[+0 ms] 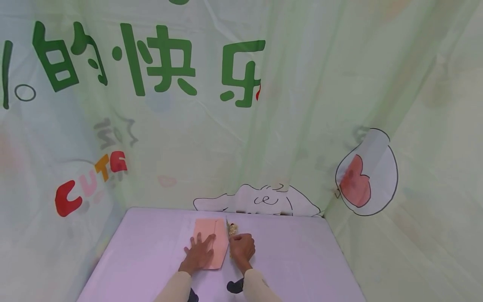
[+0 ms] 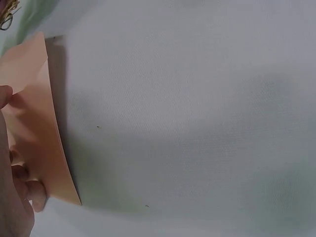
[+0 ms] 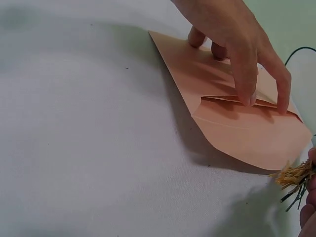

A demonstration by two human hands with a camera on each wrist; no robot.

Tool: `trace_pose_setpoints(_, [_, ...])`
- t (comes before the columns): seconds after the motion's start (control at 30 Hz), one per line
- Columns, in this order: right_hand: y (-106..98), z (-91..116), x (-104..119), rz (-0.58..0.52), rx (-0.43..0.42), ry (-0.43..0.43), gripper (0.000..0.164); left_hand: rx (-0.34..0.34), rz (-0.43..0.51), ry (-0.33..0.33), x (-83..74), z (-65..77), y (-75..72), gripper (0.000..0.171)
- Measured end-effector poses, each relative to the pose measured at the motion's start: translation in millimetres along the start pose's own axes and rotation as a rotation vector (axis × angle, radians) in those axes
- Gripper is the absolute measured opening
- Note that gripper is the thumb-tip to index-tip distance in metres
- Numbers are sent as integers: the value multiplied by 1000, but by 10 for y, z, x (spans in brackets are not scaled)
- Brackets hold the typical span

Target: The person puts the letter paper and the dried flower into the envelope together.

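A salmon-pink envelope (image 1: 221, 230) lies on the table with its flap (image 3: 252, 138) folded out to the side. My left hand (image 1: 200, 253) rests on it with spread fingers. In the right wrist view, two of those fingertips touch the edge of the envelope's slightly gaping mouth. Just right of the envelope, my right hand (image 1: 242, 247) grips a small bunch of dried flowers (image 1: 232, 229). Pale blossoms show beyond the fist in the head view. Cut straw and green stem ends (image 3: 295, 177) stick out of the hand in the right wrist view.
A lilac-white table (image 1: 302, 251) spreads around the hands. Printed fabric walls (image 1: 294, 126) stand behind it and on both sides. A thin dark cable (image 3: 297, 49) curves past the left hand. A dark rounded shape (image 1: 235, 286) shows near the right sleeve.
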State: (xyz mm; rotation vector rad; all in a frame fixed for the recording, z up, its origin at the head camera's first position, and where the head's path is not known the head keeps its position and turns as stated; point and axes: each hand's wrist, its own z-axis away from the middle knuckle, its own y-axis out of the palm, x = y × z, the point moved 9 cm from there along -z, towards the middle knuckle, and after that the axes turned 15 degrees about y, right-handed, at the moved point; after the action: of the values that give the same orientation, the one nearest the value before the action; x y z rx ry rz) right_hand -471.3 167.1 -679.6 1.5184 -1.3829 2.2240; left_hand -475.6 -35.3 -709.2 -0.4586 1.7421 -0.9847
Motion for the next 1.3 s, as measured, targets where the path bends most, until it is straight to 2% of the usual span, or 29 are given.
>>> trace_pose_setpoints(0.23, [147, 91, 28, -4, 26, -54, 11, -25, -17, 36, 19, 4, -2, 50])
trace_pose_setpoints(0.47, [252, 208, 54, -21, 41, -75, 13, 4, -17, -11, 119, -40, 50, 53])
trace_pose_setpoints(0.63, [348, 225, 28, -15, 33, -111, 10, 11, -17, -11, 106, -18, 36, 53])
trace_pose_setpoints(0.8, [400, 240, 68, -8, 26, -152, 11, -15, -11, 3, 90, -36, 11, 53])
trace_pose_setpoints(1.1, [500, 291, 81, 17, 54, -151, 14, 9, -31, -17, 142, -56, 35, 53])
trace_pose_setpoints(1.3, [568, 336, 107, 17, 60, -161, 15, 17, -66, 1, 149, -59, 27, 52])
